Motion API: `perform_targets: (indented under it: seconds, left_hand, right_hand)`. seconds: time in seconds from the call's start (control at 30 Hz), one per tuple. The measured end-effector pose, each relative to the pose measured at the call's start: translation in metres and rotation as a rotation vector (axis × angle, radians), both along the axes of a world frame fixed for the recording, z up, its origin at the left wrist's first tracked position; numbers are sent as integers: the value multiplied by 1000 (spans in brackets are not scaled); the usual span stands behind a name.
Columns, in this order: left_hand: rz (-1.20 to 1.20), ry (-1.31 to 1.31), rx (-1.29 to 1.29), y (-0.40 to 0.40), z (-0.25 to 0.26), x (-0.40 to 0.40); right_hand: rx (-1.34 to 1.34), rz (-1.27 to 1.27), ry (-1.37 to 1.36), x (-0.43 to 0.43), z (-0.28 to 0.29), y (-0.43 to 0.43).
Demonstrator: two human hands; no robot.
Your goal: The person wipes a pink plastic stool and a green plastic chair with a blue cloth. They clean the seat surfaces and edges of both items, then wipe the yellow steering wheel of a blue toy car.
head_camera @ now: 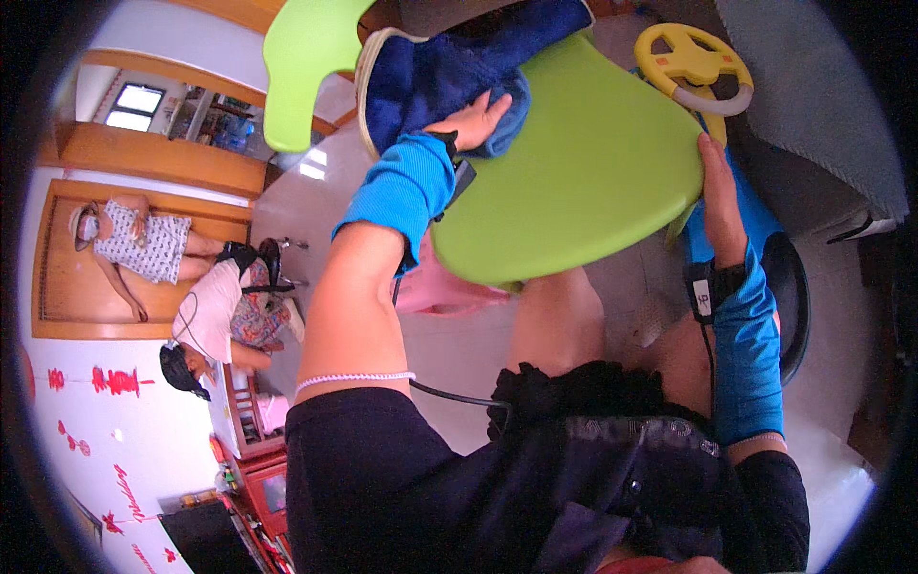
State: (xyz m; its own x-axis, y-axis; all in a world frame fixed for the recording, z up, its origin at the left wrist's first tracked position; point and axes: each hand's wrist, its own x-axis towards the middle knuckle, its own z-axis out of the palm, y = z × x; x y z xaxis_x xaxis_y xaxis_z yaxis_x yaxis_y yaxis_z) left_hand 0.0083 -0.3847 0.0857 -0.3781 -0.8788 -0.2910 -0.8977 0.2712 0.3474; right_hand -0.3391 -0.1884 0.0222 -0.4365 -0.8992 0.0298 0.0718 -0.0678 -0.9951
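Note:
A green plastic chair seat [574, 165] is tilted up before me, above my knees. My left hand [477, 125] grips a bunched dark-blue plush cloth [430, 86] with cream edging, against the far left part of the seat. Its thumb and a finger show spread over the lighter blue fold; the other fingers are hidden. My right hand [721, 194] holds the seat's right edge, thumb on the upper face and the rest out of sight behind it. Both forearms wear blue sleeves, with small devices and black cables at the wrists.
A blue ride-on toy with a yellow steering wheel [694, 61] stands at the right, beside grey upholstery [817, 107]. Pink plastic [452, 287] shows under the seat. Left, one person [147, 229] stands at a wooden door; another [215, 308] bends over a table.

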Motion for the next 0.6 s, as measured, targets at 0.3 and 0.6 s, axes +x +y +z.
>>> perform_targets:
  seconds: [0.3, 0.6]
  left_hand:
    - [-101, -220, -166, 117, 13, 31]
    - [-128, -155, -123, 246, 44, 56]
  right_hand:
    - [-24, 21, 0, 3, 5, -6]
    - [-171, -23, 201, -7, -26, -21]
